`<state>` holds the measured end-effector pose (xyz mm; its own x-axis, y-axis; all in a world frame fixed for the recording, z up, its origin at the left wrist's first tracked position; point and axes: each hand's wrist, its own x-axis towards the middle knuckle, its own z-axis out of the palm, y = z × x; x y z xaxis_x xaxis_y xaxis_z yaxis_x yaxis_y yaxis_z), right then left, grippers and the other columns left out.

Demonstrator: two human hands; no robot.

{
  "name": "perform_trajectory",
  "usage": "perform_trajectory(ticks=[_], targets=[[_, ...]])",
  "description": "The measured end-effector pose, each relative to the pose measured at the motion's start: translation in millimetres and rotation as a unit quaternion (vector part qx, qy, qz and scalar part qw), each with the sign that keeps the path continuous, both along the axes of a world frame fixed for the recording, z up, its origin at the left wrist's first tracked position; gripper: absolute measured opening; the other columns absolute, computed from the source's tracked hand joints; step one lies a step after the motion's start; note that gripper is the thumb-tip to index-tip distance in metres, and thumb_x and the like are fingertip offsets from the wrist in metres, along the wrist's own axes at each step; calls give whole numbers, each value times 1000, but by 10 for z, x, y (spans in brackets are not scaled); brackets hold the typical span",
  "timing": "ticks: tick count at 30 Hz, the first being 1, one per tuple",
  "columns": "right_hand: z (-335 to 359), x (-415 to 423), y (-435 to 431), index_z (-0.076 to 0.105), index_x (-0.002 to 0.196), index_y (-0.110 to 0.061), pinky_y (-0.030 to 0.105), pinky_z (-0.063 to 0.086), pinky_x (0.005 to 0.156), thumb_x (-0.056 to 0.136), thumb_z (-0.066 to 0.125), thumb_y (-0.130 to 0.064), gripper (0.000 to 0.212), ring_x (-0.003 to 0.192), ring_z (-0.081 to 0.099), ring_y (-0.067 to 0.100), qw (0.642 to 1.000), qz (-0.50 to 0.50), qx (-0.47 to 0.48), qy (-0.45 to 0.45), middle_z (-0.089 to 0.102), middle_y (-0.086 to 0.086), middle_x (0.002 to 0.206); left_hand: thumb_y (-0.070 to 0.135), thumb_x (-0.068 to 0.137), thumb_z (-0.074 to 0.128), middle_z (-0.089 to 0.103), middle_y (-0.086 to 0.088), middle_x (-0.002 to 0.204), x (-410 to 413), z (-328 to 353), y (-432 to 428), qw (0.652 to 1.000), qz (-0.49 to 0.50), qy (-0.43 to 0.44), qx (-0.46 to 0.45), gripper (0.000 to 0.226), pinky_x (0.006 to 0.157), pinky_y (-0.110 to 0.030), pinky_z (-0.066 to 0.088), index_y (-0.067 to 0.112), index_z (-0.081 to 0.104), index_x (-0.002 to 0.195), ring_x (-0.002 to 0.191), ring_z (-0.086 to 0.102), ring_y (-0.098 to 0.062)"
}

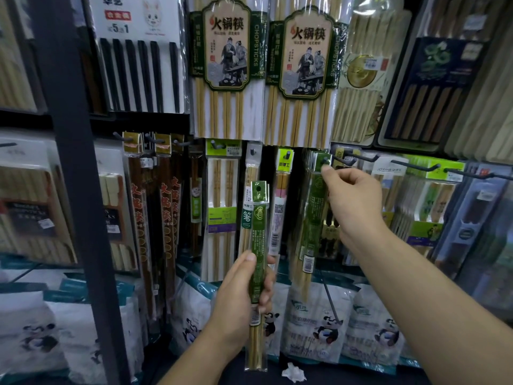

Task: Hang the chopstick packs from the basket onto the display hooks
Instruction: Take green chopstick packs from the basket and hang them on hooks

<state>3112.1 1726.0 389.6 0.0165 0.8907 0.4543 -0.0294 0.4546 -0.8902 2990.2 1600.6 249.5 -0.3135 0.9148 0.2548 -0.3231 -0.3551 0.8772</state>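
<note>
My left hand [244, 295] grips a narrow green chopstick pack [258, 234] upright in front of the display, its hang hole at the top. My right hand [352, 195] reaches up to the right, its thumb and fingers curled at the top of several matching green packs [312, 215] that hang on a display hook [324, 161]. Whether those fingers pinch the front pack's header I cannot tell. The basket is out of sight.
Large bamboo chopstick packs [227, 65] hang above. Bare black hooks [361, 157] stick out to the right of my right hand. A dark metal upright [77, 190] stands at the left. White bags with panda prints [319, 320] fill the shelf below.
</note>
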Motion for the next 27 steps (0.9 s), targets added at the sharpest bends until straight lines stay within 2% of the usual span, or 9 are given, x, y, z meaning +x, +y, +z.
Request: perform_trajectory(ticks=[2, 5, 8, 11, 14, 18, 21, 23, 27], targets=[[-30, 18, 0, 58, 74, -10, 25, 48, 71, 95, 69, -33, 33, 56, 43, 11, 1000, -9, 3, -1, 45, -2, 59, 49, 99, 52, 57, -5, 72, -6, -2, -13, 1000, 9, 10, -5, 37, 48, -27, 36, 19, 72, 98, 55, 46, -13], [-94, 55, -44, 58, 73, -13, 28, 47, 65, 94, 70, -36, 33, 58, 46, 11, 1000, -19, 7, 0, 49, -1, 62, 44, 92, 58, 59, -5, 72, -10, 6, -32, 1000, 19, 22, -4, 36, 46, -26, 40, 10, 63, 102, 55, 51, -14], [-162, 77, -178, 68, 72, -16, 22, 46, 59, 95, 68, -35, 30, 53, 48, 6, 998, 43, 15, -31, 54, -2, 59, 42, 92, 58, 61, -3, 71, 20, 40, -35, 998, 20, 56, 0, 26, 46, -25, 42, 16, 60, 90, 56, 52, -13], [-235, 33, -343, 75, 77, -24, 14, 44, 49, 94, 69, -36, 22, 53, 55, 1, 985, 127, 34, -111, 67, -4, 65, 41, 94, 58, 62, -3, 71, 53, 65, -37, 997, 22, 73, 3, 19, 46, -25, 42, 25, 62, 84, 57, 53, -14], [-297, -26, -396, 73, 75, -20, 14, 44, 50, 96, 67, -34, 26, 55, 54, 5, 978, 145, 51, -144, 61, -5, 59, 41, 94, 58, 63, -5, 71, 74, 72, -47, 997, 23, 73, 3, 18, 46, -26, 43, 27, 63, 83, 57, 55, -15], [-321, -26, -388, 76, 76, -21, 15, 43, 52, 93, 72, -35, 22, 55, 55, 3, 983, 166, -18, -80, 62, -5, 61, 41, 93, 56, 69, -11, 77, 95, 79, -43, 999, 27, 29, 2, 21, 49, -29, 48, 28, 69, 84, 61, 61, -19], [-255, 17, -350, 78, 75, -24, 20, 44, 53, 90, 75, -33, 18, 58, 54, 6, 986, 155, -63, -16, 62, -3, 65, 39, 92, 55, 76, -16, 91, 88, 73, 1, 999, 42, 13, -4, 24, 67, -38, 62, 26, 74, 87, 81, 73, -29], [-162, 52, -303, 79, 75, -28, 19, 44, 52, 93, 72, -32, 19, 58, 53, 5, 990, 123, -63, 6, 62, -7, 63, 38, 94, 54, 77, -15, 101, 62, 48, 25, 998, 63, 19, -18, 25, 84, -47, 62, 24, 73, 88, 98, 73, -34], [20, 79, -197, 77, 72, -31, 17, 45, 53, 98, 66, -32, 28, 52, 49, 4, 998, 56, -23, 21, 54, -9, 56, 24, 106, 48, 76, -15, 102, 29, 16, 56, 995, 89, 24, -23, 27, 86, -43, 63, 10, 70, 98, 103, 72, -32]])
